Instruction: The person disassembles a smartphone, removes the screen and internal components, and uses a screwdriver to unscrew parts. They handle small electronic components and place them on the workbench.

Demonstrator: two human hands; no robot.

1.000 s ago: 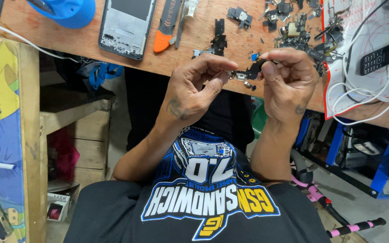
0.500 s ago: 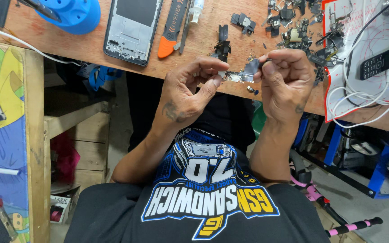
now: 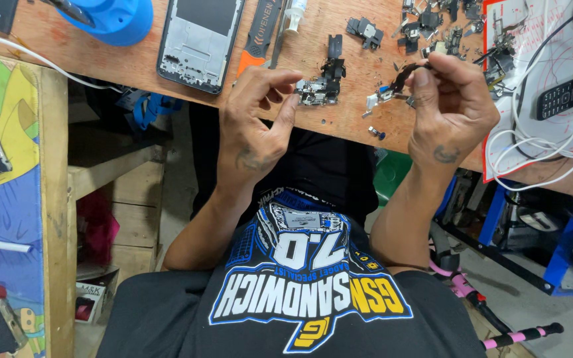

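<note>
We look down at our two hands over the edge of a wooden workbench (image 3: 167, 79), in the upper middle of the frame. Our left hand (image 3: 256, 129) is loosely curled, and its fingertips pinch a small metal phone part (image 3: 313, 93), so that the piece stays just above the wood and does not fall between the other parts. Our right hand (image 3: 449, 109), a little more to the right, is closed on a thin dark flex strip with a small white connector (image 3: 392, 89); the fingers hold one end so the connector hangs free toward the left hand. The two pieces are near each other but apart.

At the upper middle lies an opened phone frame (image 3: 197, 40), with an orange-handled opening tool (image 3: 256, 40) beside it. Loose small components (image 3: 432, 26) are scattered at the upper right, within easy reach. A dark keypad phone (image 3: 568, 93) and white cables (image 3: 538, 152) lie at the right edge.
</note>
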